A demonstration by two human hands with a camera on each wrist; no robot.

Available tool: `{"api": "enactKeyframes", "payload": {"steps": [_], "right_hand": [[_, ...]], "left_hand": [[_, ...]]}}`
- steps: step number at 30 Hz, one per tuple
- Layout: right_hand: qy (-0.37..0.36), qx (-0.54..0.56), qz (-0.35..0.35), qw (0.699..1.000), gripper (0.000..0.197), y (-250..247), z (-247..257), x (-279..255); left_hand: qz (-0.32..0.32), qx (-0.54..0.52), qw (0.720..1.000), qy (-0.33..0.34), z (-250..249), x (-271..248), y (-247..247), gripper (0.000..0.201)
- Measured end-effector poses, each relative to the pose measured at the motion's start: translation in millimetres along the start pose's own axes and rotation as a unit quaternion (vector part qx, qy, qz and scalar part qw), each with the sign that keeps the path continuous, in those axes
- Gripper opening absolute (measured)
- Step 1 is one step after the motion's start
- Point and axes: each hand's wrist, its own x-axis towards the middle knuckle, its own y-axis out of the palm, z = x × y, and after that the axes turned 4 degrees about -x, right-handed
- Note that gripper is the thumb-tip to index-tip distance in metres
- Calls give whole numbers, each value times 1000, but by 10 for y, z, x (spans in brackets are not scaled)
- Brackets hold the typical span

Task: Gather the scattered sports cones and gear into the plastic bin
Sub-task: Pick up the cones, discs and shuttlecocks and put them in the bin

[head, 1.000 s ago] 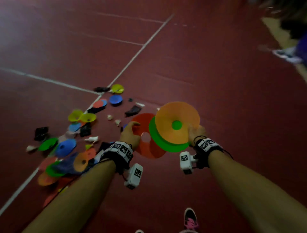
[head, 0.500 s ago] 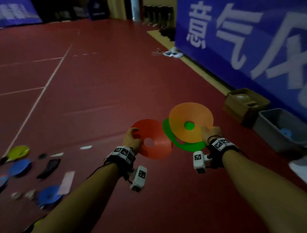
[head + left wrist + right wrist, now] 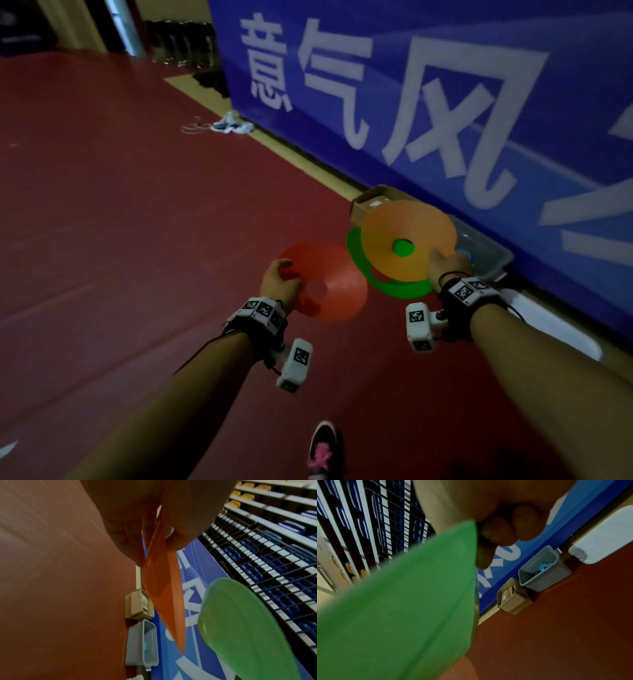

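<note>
My left hand (image 3: pixel 279 286) pinches the rim of a red disc cone (image 3: pixel 329 281), seen edge-on as the red cone (image 3: pixel 164 595) in the left wrist view. My right hand (image 3: pixel 445 267) grips an orange disc cone (image 3: pixel 407 240) stacked on a green disc cone (image 3: pixel 394 286); the green cone (image 3: pixel 402 601) fills the right wrist view. The grey plastic bin (image 3: pixel 493 260) stands on the floor by the blue banner, mostly hidden behind the cones. The bin (image 3: pixel 544 572) holds a blue cone.
A cardboard box (image 3: pixel 366 202) sits beside the bin against the blue banner wall (image 3: pixel 445 102). A white lid (image 3: pixel 548 325) lies on the floor right of the bin. Shoes (image 3: pixel 229 125) lie farther along the wall. My shoe (image 3: pixel 322 448) shows below.
The view has swung right from the scattered cones on the floor to the banner wall. Both hands carry their cones closer to the bin, which now lies behind the orange cone.
</note>
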Motion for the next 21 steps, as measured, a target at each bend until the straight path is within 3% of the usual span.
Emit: {"api": "enactKeyframes", "payload": {"steps": [5,10,15,21], "right_hand": [[45,-23,-46,998,42,-190,142,1173],[116,-27,-95,988,45,-575,20,2292],[197,-22,-133,971,31,-821,-462,3520],[218,-52,-113,968,26,-1071,-760,5170]], "left_hand": [[71,-27,996,-50,-432,1190,1075,44],[142,35,989,-36,-708,2451,2354,42],[228,109,968,-1,-1086,2866,3670,49],[243,229,942,36,-1190,3686,5168,47]]}}
